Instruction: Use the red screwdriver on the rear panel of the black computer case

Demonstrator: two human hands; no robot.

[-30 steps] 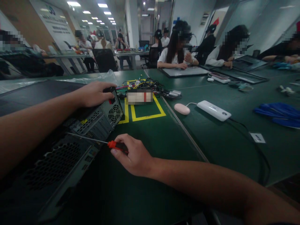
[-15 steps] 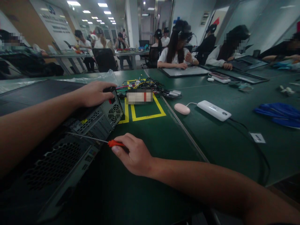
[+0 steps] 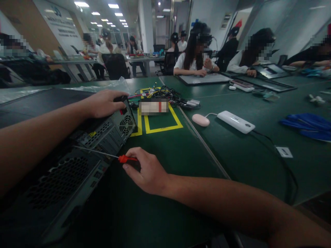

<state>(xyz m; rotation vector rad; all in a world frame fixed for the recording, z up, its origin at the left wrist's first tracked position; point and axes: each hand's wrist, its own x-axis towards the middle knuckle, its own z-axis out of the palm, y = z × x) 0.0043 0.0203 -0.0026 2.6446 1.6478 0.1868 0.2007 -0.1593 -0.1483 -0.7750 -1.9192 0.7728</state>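
A grey computer case [image 3: 85,162] lies on its side on the green table [image 3: 232,155], its rear panel with a round fan grille facing me. My left hand [image 3: 103,102] rests on the case's top far corner, fingers curled over the edge. My right hand [image 3: 146,170] is closed on a screwdriver [image 3: 124,158] with a red and black handle. Its thin metal shaft runs left, and the tip sits at the case's rear panel.
A yellow taped rectangle [image 3: 160,122] with a tangle of cables [image 3: 165,93] lies beyond the case. A pink mouse-like object [image 3: 201,120] and a white box [image 3: 236,121] sit to the right, blue gloves [image 3: 307,124] farther right. Other people work at the far side of the table.
My right hand's fingers have shifted slightly on the screwdriver handle; the shaft stays at the case. My left hand has not moved.
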